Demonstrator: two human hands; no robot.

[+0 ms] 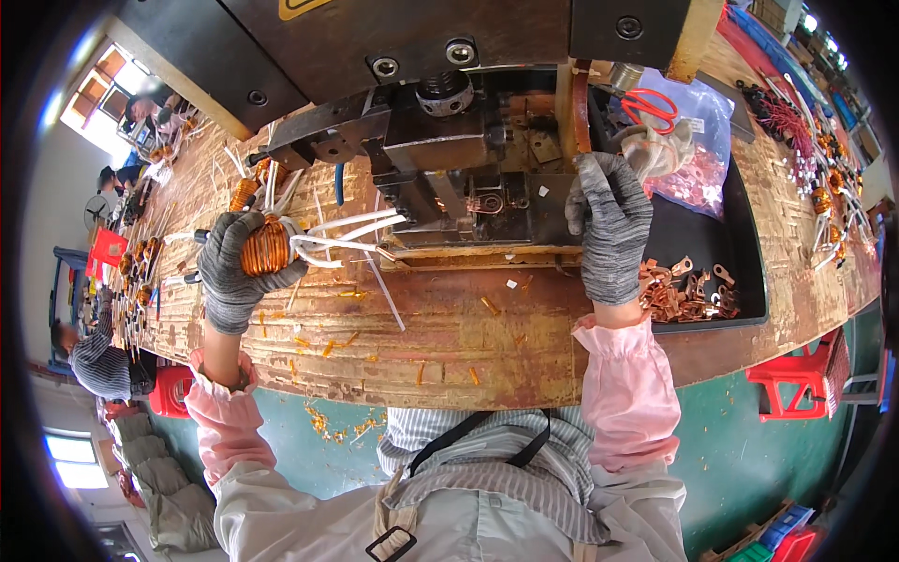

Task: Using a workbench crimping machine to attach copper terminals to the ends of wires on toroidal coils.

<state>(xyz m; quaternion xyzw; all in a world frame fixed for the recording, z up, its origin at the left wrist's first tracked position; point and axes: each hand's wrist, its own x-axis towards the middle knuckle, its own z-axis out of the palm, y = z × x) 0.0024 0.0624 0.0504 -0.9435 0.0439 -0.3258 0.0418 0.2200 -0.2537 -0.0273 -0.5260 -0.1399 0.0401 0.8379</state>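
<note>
My left hand (pixel 234 267), in a grey knit glove, is closed round a copper-wound coil (pixel 267 247). White-sleeved leads (pixel 346 230) run from the coil toward the press, their tips just left of its die. Inside the die area of the black press (pixel 440 140) lies a small copper-coloured piece (pixel 489 202). My right hand (pixel 611 220), gloved alike, is at the right side of the press with its fingers curled together. Whatever those fingers may hold is hidden. Beside it, copper cable lugs (pixel 688 292) are heaped in a black tray (pixel 754 253).
A clear plastic bag of lugs (pixel 707 159) and red-handled scissors (pixel 649 108) are behind the tray. More coils (pixel 245 192) lie left of the press. Yellow scraps dot the wooden table (pixel 440 328). Red stools (pixel 796 379) stand around; a co-worker (pixel 103 351) is at far left.
</note>
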